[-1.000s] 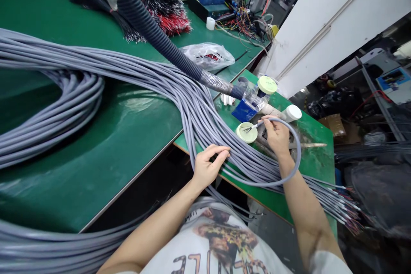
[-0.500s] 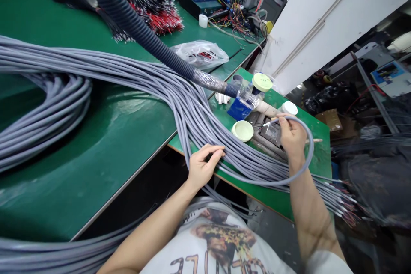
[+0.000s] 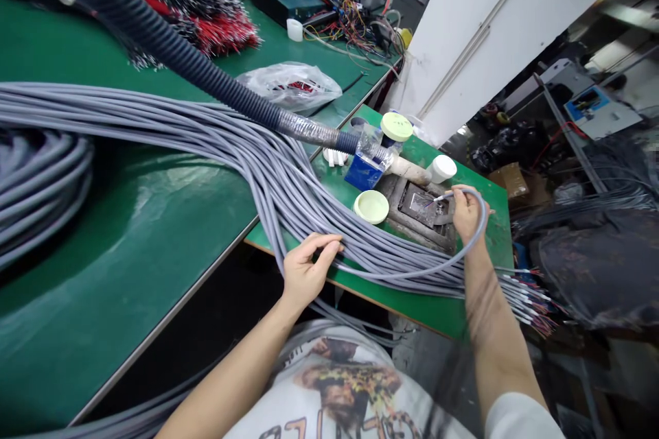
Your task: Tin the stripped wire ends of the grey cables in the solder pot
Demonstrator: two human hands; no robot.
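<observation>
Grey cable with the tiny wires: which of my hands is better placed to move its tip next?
Probably your right hand: its fingers hold the cable close to its wire tips. Your left hand is farther away, by the cable bundle.

Wire tips (image 3: pixel 429 202) have moved from the cup (image 3: pixel 371 207) to the pot (image 3: pixel 395 218).

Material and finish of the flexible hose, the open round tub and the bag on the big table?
Hose: likely plastic, dark and semi-matte; ribbed all along.
Open tub: probably plastic, pale yellow-green, smooth; even colour, moulded-looking rim.
Bag: thin clear plastic film, glossy; wrinkled highlights, red contents showing through.
</observation>
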